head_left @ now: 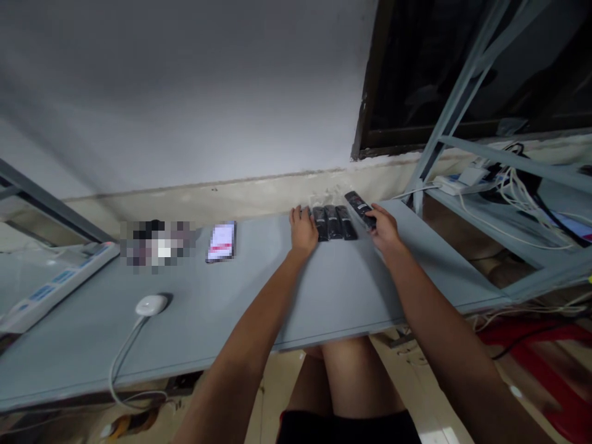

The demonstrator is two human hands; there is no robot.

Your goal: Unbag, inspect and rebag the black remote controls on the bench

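Black remote controls (332,223), three, laid side by side near far edge of grey surface (337,290); clear plastic wrapping (321,200) seen just behind them. Fourth remote (357,206) gripped by closed right hand (383,228), held tilted just beside row. Open left hand (303,229) placed palm-down on surface, just left of row. Lit smartphone (221,242) left further along far edge.
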